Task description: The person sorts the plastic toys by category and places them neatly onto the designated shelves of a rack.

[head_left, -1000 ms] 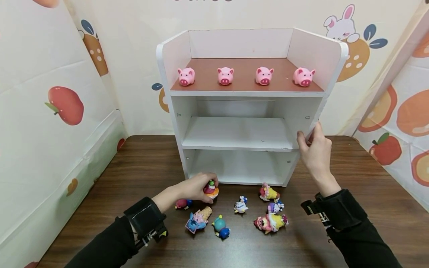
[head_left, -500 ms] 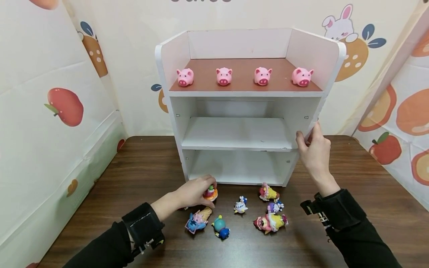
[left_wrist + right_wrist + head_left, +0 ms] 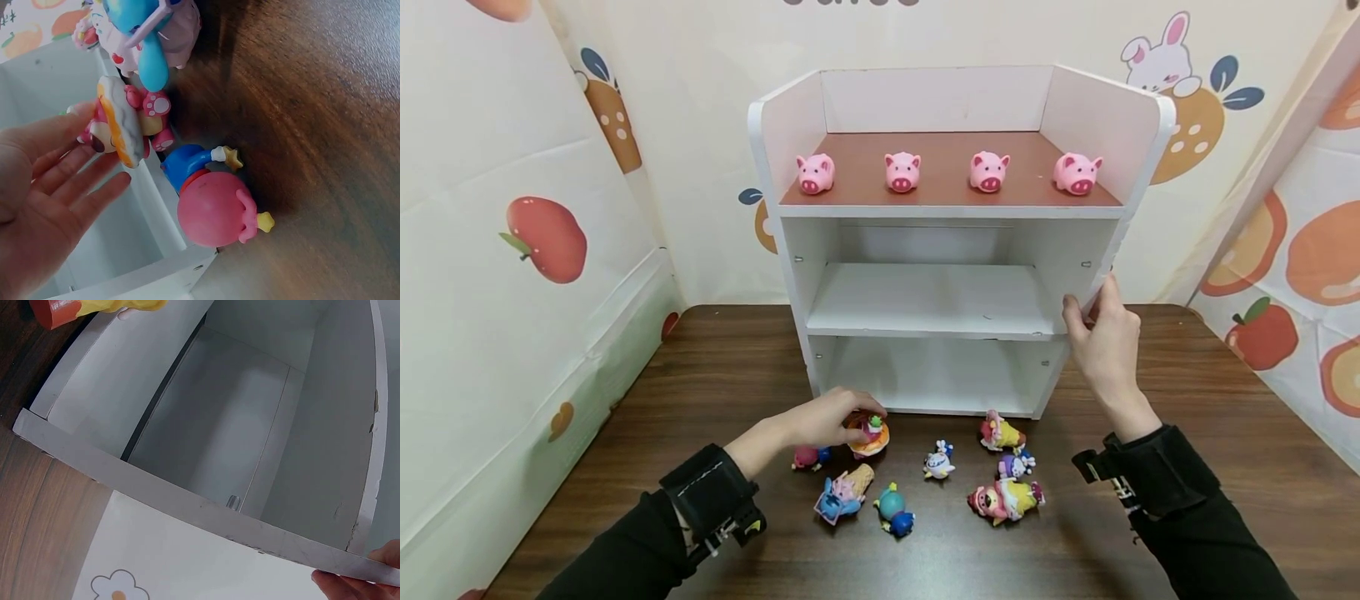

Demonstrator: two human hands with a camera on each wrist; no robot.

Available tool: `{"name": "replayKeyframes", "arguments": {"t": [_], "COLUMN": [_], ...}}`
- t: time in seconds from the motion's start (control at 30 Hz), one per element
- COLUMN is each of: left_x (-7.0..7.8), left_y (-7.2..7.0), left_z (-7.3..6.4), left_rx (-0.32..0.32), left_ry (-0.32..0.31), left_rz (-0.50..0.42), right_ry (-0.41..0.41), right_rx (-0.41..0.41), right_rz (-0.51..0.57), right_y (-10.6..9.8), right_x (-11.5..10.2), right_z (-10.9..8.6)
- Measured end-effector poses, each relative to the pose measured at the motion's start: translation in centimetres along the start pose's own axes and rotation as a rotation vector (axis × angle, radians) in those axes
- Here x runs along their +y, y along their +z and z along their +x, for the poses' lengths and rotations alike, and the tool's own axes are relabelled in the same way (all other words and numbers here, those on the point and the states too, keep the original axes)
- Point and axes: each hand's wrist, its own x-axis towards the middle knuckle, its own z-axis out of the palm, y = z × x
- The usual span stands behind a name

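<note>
My left hand [image 3: 816, 421] is at a small toy figurine [image 3: 870, 437] with an orange-and-white ring round its body, in front of the shelf unit's lower left. In the left wrist view, thumb and fingers pinch the figurine [image 3: 119, 122] by its head end, its pink paws facing away from the palm. Right beside it lies a pink-and-blue figurine [image 3: 809, 457], partly hidden by the hand in the head view. My right hand [image 3: 1103, 342] grips the front edge of the right side panel of the white shelf unit [image 3: 955, 212], thumb inside, fingers outside.
Several pink pig toys [image 3: 902, 172] stand in a row on the brown top shelf. On the wooden table [image 3: 737, 358] lie a blue figurine with a cone [image 3: 844, 492], a teal-and-blue one [image 3: 894, 508], a small white one [image 3: 938, 459] and several colourful ones [image 3: 1006, 498] to the right.
My left hand has drawn slightly left, and the ringed figurine is tilted so more of its ring shows. The pink-and-blue figurine has come back into sight. The right hand keeps its place.
</note>
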Motion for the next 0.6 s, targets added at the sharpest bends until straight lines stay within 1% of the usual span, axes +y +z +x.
{"name": "replayKeyframes", "arguments": {"t": [0.2,0.27,0.37,0.47,0.6], "left_x": [-0.08,-0.17,-0.24,-0.29,-0.19], "left_y": [-0.04,0.07,0.20,0.33,0.53], "left_z": [-0.12,-0.19,-0.31,-0.43,-0.56], "left_rx": [0.041,0.072,0.131,0.182,0.241], "left_ry": [0.024,0.041,0.046,0.027,-0.028], "left_rz": [-0.019,-0.007,0.002,-0.019,-0.025], "right_ry": [-0.001,-0.005,-0.010,-0.012,-0.016], "right_rx": [0.003,0.004,0.003,0.005,0.007], "right_rz": [0.004,0.006,0.013,0.014,0.016], "right_y": [0.06,0.06,0.07,0.04,0.08], "right_x": [-0.06,-0.05,-0.04,-0.08,-0.07], "right_z": [-0.03,-0.04,-0.07,-0.11,-0.09]}}
